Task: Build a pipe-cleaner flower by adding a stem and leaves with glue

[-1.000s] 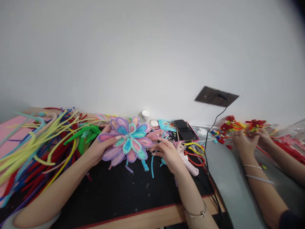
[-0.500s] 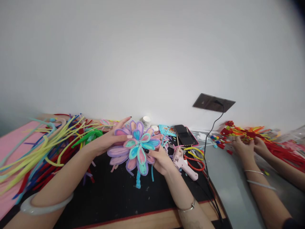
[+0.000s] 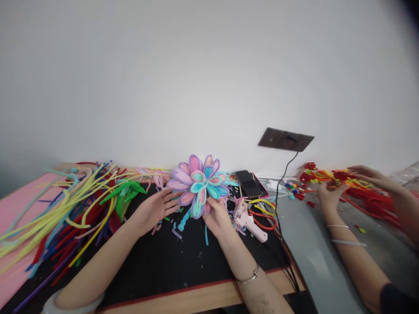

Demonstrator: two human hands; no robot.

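A pipe-cleaner flower, layered with purple, pink and blue petals, is held up over the black mat. My right hand grips it from below at its lower right, thumb in front; the fingers behind are partly hidden. At the flower's lower left, my left hand has its fingers stretched out with the palm turned up. Its fingertips are by the left petals, and I cannot tell whether they touch. A braided blue strip shows below the flower.
Loose pipe cleaners lie in a heap on the left. To the right are a pink glue gun, a phone and a black cable running to a wall socket. A co-worker's hands handle red pieces at far right.
The flower has turned and moved up and right with my right hand. My left hand has left its upper petals and dropped to its lower left side.
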